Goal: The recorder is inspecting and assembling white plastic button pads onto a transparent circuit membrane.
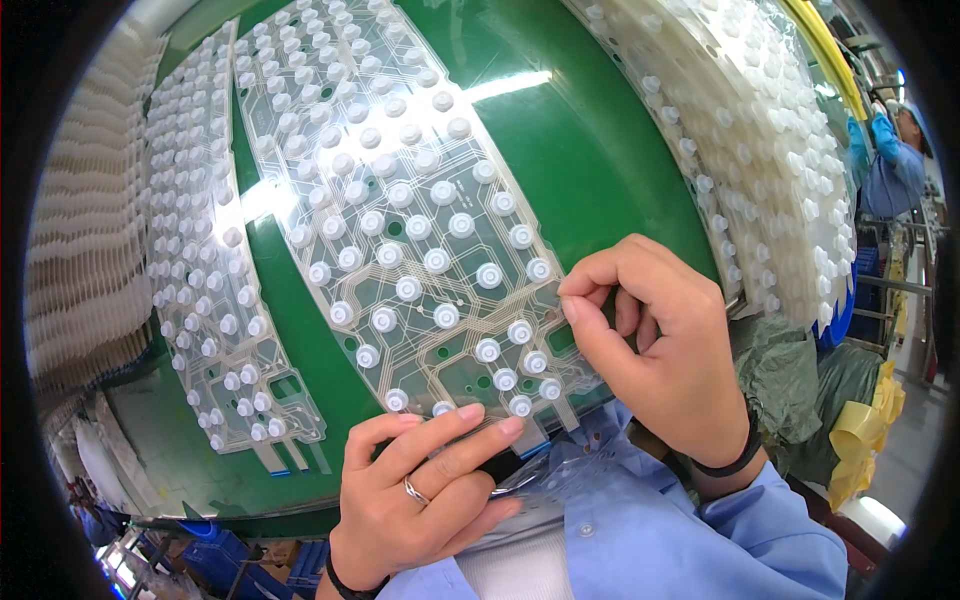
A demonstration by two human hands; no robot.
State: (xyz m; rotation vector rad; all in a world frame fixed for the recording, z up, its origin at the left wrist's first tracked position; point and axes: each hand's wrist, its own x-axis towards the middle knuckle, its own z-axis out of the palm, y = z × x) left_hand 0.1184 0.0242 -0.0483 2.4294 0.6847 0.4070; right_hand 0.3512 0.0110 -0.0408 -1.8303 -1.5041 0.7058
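Ideally, a light, even grip should keep the sheet (415,275) flat and uncreased as the right hand (665,345) seems to pinch its edge, the loose, half-open left hand (425,490) by its near end, its long axis running away-leftward across the tabletop (610,165), tails (567,414) bodyward.

Green work table (610,150), smooth-topped, streaked with reflected light, bearing clear sheets.
Centre: one translucent circuit sheet (415,285), laid flat at a slant, printed with fine traces and set with white studs (435,261). Left: a narrower-looking studded sheet (206,250), apart from it; beyond, a tall pale layered stack (85,220). Right side: a thick pile of studded sheets (760,150).
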